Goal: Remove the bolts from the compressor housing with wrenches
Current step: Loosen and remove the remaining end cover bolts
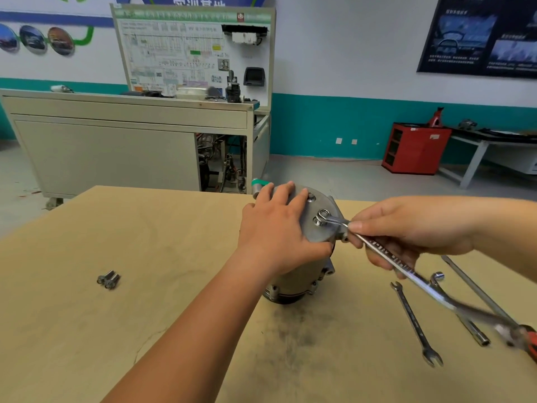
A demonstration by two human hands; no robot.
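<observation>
- Compressor (293, 282) stands on the table (145, 301); left hand (276, 228) presses flat on its top.
- Right hand (406, 231) grips the wrench (383, 251), set on a bolt (318, 221).
- A tilted wrench may slip and round the bolt.

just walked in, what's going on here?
A person is working on a compressor standing on the table. The left hand presses on its top plate; the right hand grips a wrench whose ring end sits on a bolt there. Two loose bolts lie on the table to the left, spare wrenches to the right.
</observation>
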